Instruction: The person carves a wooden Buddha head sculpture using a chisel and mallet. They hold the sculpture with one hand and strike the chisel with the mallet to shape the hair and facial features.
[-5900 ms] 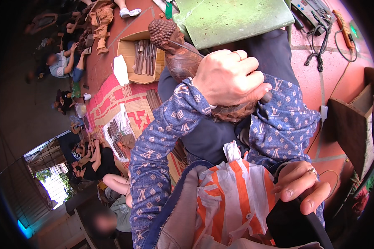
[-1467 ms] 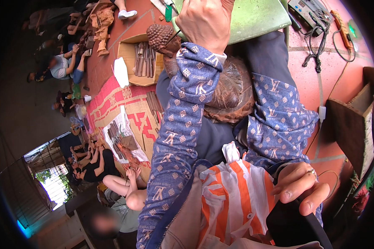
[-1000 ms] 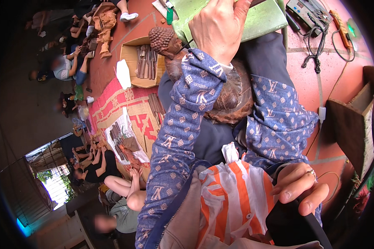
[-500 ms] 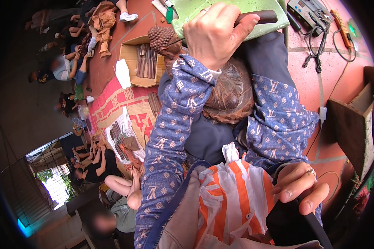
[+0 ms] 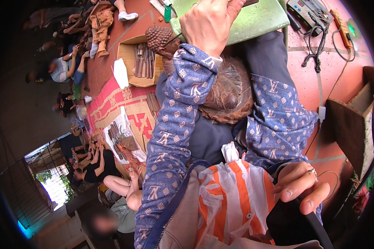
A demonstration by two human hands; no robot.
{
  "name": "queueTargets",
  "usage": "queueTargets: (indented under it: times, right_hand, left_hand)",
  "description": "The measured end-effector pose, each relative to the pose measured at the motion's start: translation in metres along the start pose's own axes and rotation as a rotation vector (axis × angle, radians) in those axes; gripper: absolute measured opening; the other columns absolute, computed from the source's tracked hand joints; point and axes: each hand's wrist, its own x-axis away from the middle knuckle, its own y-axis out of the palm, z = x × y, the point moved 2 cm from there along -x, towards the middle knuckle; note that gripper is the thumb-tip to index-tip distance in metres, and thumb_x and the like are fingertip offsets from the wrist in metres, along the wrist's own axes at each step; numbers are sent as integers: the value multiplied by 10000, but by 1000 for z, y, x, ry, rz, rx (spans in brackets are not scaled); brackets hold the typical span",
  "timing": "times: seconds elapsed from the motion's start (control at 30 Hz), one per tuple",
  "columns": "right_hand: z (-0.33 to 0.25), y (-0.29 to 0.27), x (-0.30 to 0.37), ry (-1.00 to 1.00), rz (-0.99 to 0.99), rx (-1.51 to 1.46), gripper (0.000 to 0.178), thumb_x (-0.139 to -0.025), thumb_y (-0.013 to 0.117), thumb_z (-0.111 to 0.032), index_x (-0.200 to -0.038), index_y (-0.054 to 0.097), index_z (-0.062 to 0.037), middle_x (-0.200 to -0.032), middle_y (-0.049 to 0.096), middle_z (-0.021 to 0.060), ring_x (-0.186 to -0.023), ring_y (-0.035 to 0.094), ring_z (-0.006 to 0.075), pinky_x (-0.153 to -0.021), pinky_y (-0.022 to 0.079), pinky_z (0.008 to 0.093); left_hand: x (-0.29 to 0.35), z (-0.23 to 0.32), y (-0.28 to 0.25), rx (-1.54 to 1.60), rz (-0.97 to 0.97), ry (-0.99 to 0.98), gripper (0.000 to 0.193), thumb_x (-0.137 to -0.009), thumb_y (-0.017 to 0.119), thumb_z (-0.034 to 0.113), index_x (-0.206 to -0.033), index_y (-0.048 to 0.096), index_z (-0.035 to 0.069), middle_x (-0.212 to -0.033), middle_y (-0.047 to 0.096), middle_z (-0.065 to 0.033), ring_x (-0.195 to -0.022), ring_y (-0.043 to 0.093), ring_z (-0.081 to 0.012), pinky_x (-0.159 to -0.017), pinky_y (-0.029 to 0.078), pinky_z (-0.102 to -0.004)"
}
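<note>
At the top, my left hand (image 5: 207, 27) is closed around a carving chisel with a dark wooden handle (image 5: 252, 2), partly out of view. Its thin dark shaft (image 5: 173, 40) reaches the head of a brown wooden carving (image 5: 160, 40) with knobbed hair. The carving's rounded body (image 5: 230, 91) lies between my legs, partly behind my left forearm. Beyond my hand is a green plastic piece (image 5: 259, 25), cut off by the frame. Low at the right, near my chest, the fingers of my right hand (image 5: 299, 182) curl over the edge of a black flat object (image 5: 293, 220).
A cardboard box (image 5: 147, 81) of chisels stands left, by more tools on white cloth (image 5: 119, 124) and a red patterned mat (image 5: 112, 97). Right are a control box (image 5: 305, 16), cables, an orange power strip (image 5: 340, 29) and a wooden box (image 5: 353, 118). People sit along the left.
My left hand has moved a little up and left with the chisel, so less of the handle shows. My right hand stays in the same place.
</note>
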Motion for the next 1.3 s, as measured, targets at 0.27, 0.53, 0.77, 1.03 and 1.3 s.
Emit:
queueTargets:
  times: [0.27, 0.53, 0.77, 1.03, 1.3]
  right_hand:
    - [2, 1, 1, -3, 14, 8, 279, -868, 556, -282, -1099, 517, -130, -1039, 588, 189, -703, 599, 234, -576, 516, 241]
    - [1, 1, 1, -19, 31, 13, 288, -864, 562, -284, -1096, 519, -119, -1023, 592, 193, -696, 601, 240, -578, 519, 249]
    - [5, -1, 2, 0, 13, -13, 277, -869, 560, -281, -1095, 520, -127, -1035, 588, 188, -710, 603, 241, -566, 514, 243]
    - [5, -1, 4, 10, 26, -3, 280, -874, 548, -303, -1094, 520, -132, -1041, 586, 189, -719, 606, 248, -546, 504, 251]
    - [4, -1, -2, 7, 4, -26, 283, -877, 536, -307, -1100, 516, -134, -1043, 585, 190, -722, 603, 250, -529, 498, 255]
  left_hand:
    - [-4, 7, -9, -33, 273, -133, 307, -865, 587, 301, -760, 578, 13, -677, 557, -172, -596, 543, -350, -522, 411, -395]
    - [0, 26, -13, 177, 82, 231, 240, -789, 668, 240, -792, 620, 5, -707, 590, -138, -629, 569, -308, -573, 442, -372]
    - [9, 10, -9, 72, 28, 198, 266, -798, 660, 267, -799, 625, 3, -702, 593, -137, -612, 569, -304, -550, 444, -375]
    - [6, 3, -1, 25, 56, 146, 273, -813, 645, 276, -812, 618, 4, -715, 595, -152, -626, 574, -332, -557, 449, -392]
    - [2, 3, 0, 25, 56, 166, 289, -821, 634, 288, -835, 615, 1, -726, 598, -157, -641, 581, -340, -567, 453, -394]
